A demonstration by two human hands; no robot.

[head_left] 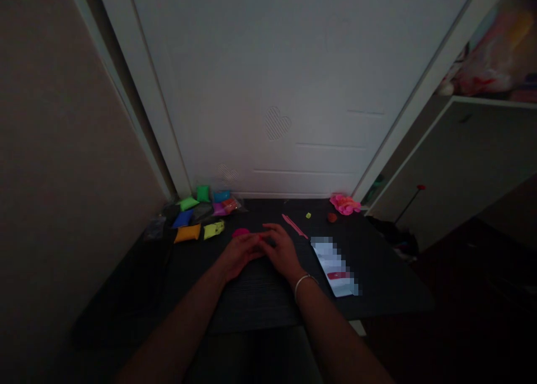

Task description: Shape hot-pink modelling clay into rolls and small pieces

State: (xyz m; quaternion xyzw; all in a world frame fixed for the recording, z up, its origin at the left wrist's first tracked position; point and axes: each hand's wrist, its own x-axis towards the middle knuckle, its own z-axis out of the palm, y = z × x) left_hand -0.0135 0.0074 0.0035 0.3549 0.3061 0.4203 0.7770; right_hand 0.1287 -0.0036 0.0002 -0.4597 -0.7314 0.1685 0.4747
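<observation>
My left hand (242,254) and my right hand (280,251) meet over the middle of the dark table, fingertips together. Between them shows a trace of pinkish red (260,237), which looks like a small bit of modelling clay, mostly hidden by the fingers. A bright pink lump of clay (240,233) lies just beyond my left fingers. Pink modelling tools (294,226) rest to the right of my right hand. Nearer to me on that side lies a phone (333,266) with a lit, blurred screen. A pale bracelet circles my right wrist.
Several coloured soft packets, including an orange one (187,233) and a yellow one (213,229), lie at the table's back left. A pink ruffled flower shape (345,204), a reddish ball (331,218) and a small yellow piece (308,215) sit at the back right. A white panel (251,93) rises behind.
</observation>
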